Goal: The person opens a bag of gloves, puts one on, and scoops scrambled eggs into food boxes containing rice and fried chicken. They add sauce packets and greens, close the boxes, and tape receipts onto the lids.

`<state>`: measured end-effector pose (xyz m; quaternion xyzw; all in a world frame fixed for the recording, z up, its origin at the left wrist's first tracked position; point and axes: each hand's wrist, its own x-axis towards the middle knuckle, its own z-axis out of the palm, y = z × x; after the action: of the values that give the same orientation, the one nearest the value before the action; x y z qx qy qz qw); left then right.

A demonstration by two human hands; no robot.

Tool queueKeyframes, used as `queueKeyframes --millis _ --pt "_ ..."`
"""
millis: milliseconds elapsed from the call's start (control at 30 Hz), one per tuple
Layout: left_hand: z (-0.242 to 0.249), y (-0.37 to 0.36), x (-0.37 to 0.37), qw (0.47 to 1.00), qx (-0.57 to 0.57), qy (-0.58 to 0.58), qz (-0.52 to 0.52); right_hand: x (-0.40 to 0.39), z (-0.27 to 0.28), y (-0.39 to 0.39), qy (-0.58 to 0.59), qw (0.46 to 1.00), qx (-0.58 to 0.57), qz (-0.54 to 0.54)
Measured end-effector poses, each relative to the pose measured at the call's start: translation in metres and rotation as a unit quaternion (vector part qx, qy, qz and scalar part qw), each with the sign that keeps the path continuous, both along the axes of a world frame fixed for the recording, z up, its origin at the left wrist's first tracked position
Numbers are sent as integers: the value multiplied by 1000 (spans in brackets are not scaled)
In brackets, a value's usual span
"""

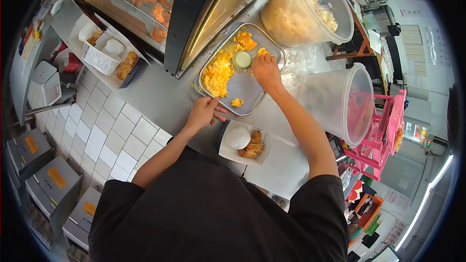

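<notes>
A metal tray (245, 90) lies on the counter, holding loose yellow clumps that look like scrambled egg (216, 73). Among them stands a small round cup (241, 59) with a pale green top. My right hand (266, 72) reaches into the tray's right side, its fingers curled together on a yellow clump (262, 51). Their tips are partly hidden. At the tray's near left rim, my left hand (206, 113) has its fingers stretched out and holds nothing. Close to me sits a paper food box (260, 155) with a white rice mound (238, 138) and fried chicken (252, 146).
A heated display case (194, 24) with fried chicken borders the tray on the left. Two large clear tubs, one filled with packets (286, 19) and another (335, 99), stand to the right. Beyond is a pink rack (386, 131). Another food box (104, 51) is at the far left.
</notes>
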<state>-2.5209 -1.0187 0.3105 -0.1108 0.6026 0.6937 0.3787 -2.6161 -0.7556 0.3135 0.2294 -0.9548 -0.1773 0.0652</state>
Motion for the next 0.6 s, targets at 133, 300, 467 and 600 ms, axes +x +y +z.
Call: queueKeyframes --millis 133,300,467,600 --pt "3 0 -1 1000 4 -4 8 2 2 -8 25 998 52 -4" --pt "-2 1 1 1000 8 11 15 20 32 -30 -149 966 -162 -134" --pt "-3 4 2 1000 18 -1 24 59 72 -55 -212 953 -214 12" --pt "-10 5 5 999 28 27 15 73 68 -74 -199 972 -100 70"
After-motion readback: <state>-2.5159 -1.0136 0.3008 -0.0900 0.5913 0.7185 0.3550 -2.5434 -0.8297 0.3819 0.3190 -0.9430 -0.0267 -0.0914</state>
